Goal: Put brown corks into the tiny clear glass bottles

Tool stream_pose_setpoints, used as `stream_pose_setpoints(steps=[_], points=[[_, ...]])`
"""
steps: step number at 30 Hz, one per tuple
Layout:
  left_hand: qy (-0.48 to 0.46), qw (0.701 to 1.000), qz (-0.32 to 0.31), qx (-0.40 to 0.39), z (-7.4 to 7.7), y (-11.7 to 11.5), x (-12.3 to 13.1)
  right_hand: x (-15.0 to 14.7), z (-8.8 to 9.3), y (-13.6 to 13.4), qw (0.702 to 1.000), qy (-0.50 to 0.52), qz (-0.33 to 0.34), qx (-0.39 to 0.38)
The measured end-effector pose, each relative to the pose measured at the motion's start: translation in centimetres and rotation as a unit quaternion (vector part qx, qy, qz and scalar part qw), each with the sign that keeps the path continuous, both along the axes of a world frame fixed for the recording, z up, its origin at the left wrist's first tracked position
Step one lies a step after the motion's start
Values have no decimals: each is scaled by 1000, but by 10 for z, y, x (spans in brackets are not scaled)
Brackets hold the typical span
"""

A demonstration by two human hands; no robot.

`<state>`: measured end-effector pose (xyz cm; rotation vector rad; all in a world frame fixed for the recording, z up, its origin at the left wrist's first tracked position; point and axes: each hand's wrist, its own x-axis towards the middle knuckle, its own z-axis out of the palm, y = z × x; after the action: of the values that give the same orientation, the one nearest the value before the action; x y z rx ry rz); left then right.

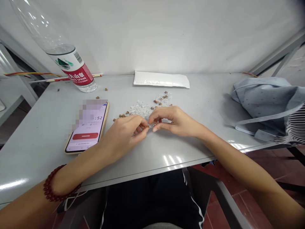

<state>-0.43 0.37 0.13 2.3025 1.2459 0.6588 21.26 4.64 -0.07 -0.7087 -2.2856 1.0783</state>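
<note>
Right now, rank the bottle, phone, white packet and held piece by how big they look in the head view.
1. Bottle, though its top is cut off
2. Phone
3. White packet
4. Held piece, partly hidden by fingers

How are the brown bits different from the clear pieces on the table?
The brown bits are solid brown; the clear pieces are see-through. The clear pieces mostly lie bunched together; some brown bits sit apart, near the bottle. Both are small and lie on the table.

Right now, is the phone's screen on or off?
On: the phone's screen is lit, showing digits above a red button.
</note>
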Motion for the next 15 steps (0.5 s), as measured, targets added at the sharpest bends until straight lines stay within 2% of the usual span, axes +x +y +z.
stream_pose_setpoints(steps=[2, 4, 8, 12, 15], points=[[-4, 1000, -1, 5, 1, 0, 0, 0, -1, -1, 999, 24, -13, -44], [-14, 1000, -4, 0, 3, 0, -2, 0, 0, -2, 990, 59, -29, -122], [-61, 998, -29, -6, 7, 0, -5, -2, 0, -4, 954, 126, -18, -270], [-82, 994, -66, 26, 7, 0, -2, -5, -4, -4, 938, 161, 25, -307], [-58, 994, -66, 67, 6, 2, -3, -6, -3, -3, 944, 155, 20, -290]])
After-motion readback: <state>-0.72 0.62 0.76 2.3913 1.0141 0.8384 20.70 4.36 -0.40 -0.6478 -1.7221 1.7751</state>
